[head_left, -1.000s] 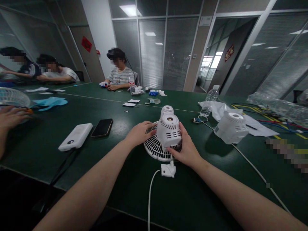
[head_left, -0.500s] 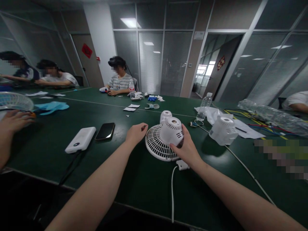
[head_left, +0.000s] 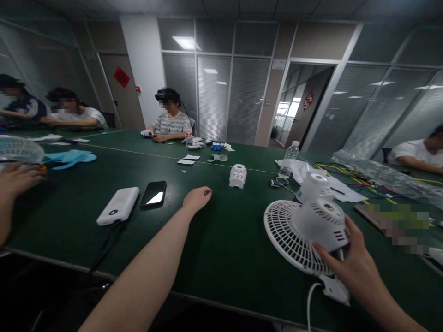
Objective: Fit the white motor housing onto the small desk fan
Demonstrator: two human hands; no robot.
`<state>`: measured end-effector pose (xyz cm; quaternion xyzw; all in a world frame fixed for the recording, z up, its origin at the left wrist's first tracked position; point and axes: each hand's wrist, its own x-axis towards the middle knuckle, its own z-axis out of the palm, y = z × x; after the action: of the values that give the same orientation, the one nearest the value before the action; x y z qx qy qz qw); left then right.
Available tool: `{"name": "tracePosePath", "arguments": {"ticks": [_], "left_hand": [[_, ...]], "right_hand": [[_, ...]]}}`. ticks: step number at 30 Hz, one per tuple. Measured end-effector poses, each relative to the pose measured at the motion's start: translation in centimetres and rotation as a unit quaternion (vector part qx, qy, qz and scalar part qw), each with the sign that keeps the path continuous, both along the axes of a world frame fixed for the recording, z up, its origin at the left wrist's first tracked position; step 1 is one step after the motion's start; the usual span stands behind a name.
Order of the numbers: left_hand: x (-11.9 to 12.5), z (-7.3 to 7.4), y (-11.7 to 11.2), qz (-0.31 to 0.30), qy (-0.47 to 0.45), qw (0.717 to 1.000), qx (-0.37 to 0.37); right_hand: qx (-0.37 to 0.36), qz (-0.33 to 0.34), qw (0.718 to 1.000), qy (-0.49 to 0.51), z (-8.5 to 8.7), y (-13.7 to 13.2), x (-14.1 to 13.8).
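My right hand point(head_left: 360, 258) is wrapped around the white motor housing point(head_left: 321, 221) of a small fan at the right. Attached to the housing is a round white fan grille point(head_left: 284, 235); a white piece with a cord point(head_left: 334, 288) hangs at its near edge. My left hand point(head_left: 198, 199) rests near the middle of the table with its fingers curled closed. A dark spot shows between those fingers, too small to make out. Beyond it, a loose white housing cover point(head_left: 238, 175) stands by itself. Another white fan housing point(head_left: 313, 182) is partly hidden behind the held one.
On the green table point(head_left: 221, 258) lie a white power bank point(head_left: 118, 205) and a phone point(head_left: 153, 192) at my left. A water bottle point(head_left: 289, 159), plastic wrap and cables lie at the far right. A neighbour's hand point(head_left: 20, 180) is at the left edge; other people sit around the table.
My right hand has carried the fan housing and grille to the right and nearer, uncovering the loose cover behind. My left hand has stayed nearly in place, still curled.
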<state>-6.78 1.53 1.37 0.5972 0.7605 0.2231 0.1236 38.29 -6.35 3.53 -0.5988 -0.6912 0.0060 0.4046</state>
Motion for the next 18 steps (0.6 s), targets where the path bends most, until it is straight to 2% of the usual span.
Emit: {"name": "tracePosePath", "arguments": {"ticks": [3, 5, 10, 14, 18], "left_hand": [[0.1, -0.1, -0.1, -0.001, 0.002, 1.0, -0.005], [0.1, -0.1, -0.1, -0.001, 0.003, 1.0, -0.007], [0.1, 0.1, -0.2, 0.001, 0.003, 1.0, -0.012], [0.1, 0.1, -0.2, -0.001, 0.001, 1.0, -0.015], [0.0, 0.1, -0.2, -0.002, 0.002, 1.0, -0.015]], "right_hand": [[-0.004, -0.103, 0.995, 0.003, 0.0, -1.2, 2.6], [0.014, -0.138, 0.99, 0.001, 0.1, -1.7, 3.7], [0.001, -0.122, 0.992, 0.013, 0.2, -2.5, 5.1], [-0.024, -0.154, 0.988, 0.012, 0.8, -3.0, 5.1], [-0.002, -0.166, 0.986, 0.01, 0.8, -2.7, 5.8]]}}
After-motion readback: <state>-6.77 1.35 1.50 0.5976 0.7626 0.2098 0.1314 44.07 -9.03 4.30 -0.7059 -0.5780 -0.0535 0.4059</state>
